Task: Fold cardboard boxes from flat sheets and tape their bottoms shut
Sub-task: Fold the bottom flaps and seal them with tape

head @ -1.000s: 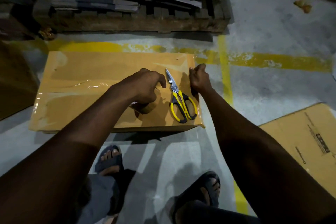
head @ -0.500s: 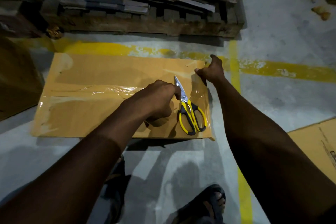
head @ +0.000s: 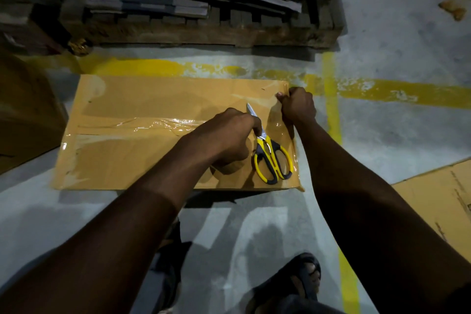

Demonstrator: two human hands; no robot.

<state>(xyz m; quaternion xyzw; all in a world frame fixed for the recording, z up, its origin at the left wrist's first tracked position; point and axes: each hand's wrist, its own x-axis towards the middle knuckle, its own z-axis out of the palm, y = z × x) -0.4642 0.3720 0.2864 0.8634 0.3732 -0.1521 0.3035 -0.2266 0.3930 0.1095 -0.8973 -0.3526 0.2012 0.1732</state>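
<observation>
The taped cardboard box (head: 153, 99) lies on a grey concrete floor (head: 407, 41) with yellow lines (head: 382, 89), before a wooden pallet (head: 204, 33). The right hand (head: 297, 106) curls its fingers over the box's far-right corner. The left hand (head: 226, 135) is curled beside the scissors (head: 272, 158), its grasp hidden.

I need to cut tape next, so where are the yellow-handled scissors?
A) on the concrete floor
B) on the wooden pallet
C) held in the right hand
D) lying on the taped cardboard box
D: the scissors lie flat on the taped top of the cardboard box, between the left hand and the right hand.
</observation>
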